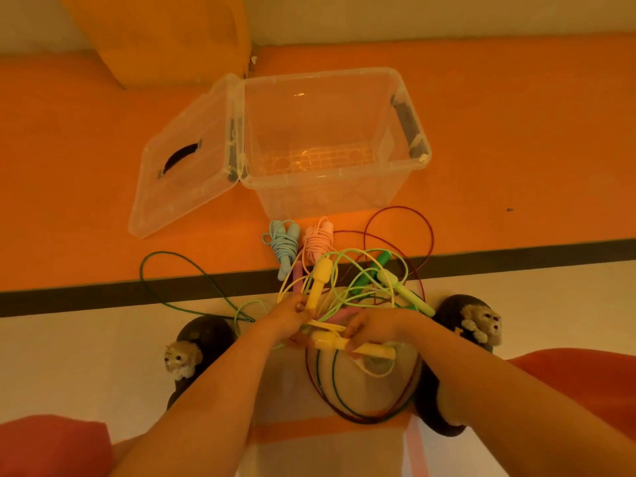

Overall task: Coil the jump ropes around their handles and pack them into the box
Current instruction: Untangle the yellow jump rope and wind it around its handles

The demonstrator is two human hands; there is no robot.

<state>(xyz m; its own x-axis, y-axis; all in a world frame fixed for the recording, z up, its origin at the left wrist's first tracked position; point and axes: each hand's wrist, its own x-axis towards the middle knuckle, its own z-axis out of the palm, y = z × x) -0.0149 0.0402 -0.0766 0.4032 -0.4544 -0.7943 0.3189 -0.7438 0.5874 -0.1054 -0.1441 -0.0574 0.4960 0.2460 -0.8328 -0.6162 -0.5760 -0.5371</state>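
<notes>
A clear plastic box [406, 163] stands open on the orange floor, nothing inside it. Its lid [179, 187] lies flat on its left. In front of the box lie a coiled blue jump rope [284, 244] and a coiled pink jump rope [318, 241]. Below them is a tangle of loose ropes: yellow, light green [402, 287], dark green [373, 268] and dark red [399, 215]. My left hand [287, 316] grips the end of one yellow handle [320, 278]. My right hand [370, 327] pinches the other yellow handle [344, 344] and its cord.
My two dark slippers with plush animal heads [203, 346] [461, 321] flank the tangle. A black floor stripe [516, 253] runs across under the ropes. An orange cushion-like block [165, 36] stands against the wall behind the box.
</notes>
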